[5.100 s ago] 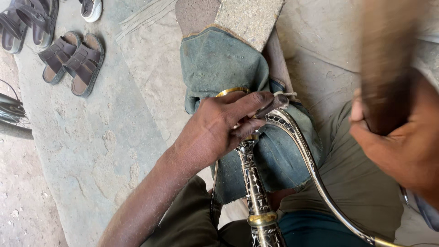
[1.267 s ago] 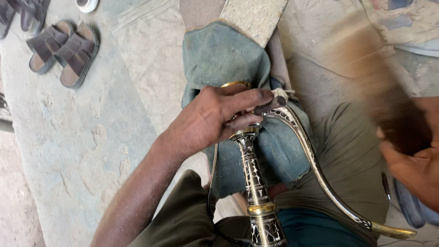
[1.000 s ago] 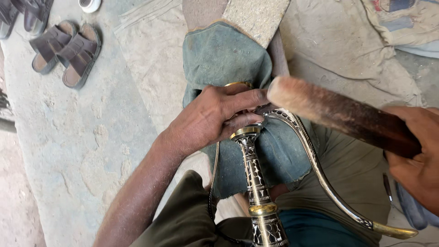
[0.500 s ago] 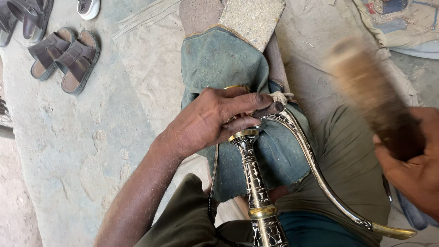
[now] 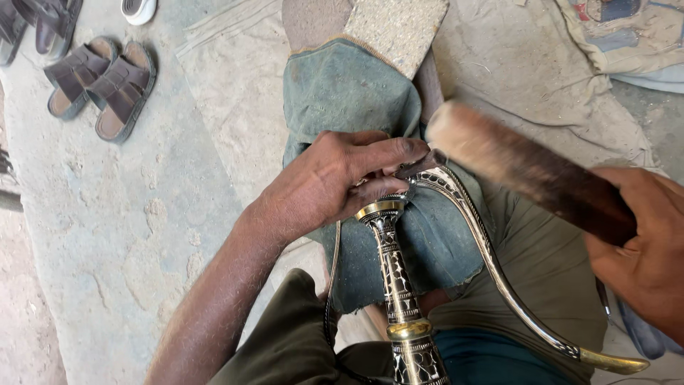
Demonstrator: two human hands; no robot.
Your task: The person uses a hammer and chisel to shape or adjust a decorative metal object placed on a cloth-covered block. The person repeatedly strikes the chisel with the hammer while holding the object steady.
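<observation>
Head view, largest to smallest. I am sitting over a grey concrete floor (image 5: 142,235), with a worn blue-green cloth pad (image 5: 356,100) draped over a block in front of me. On the pad I am steadying an engraved silver-and-brass metal stem (image 5: 399,285), its long axis running from near me to far, with a curved silver handle (image 5: 491,264) sweeping off to the right. My left hand (image 5: 335,182) is closing its fingers (image 5: 388,151) around the stem's far end, pinning it down. My right hand (image 5: 641,242) is gripping a dark wooden mallet (image 5: 527,171), whose pale head is lying just right of my left fingertips, nearly touching. Brown sandals (image 5: 103,82) are lying far left.
</observation>
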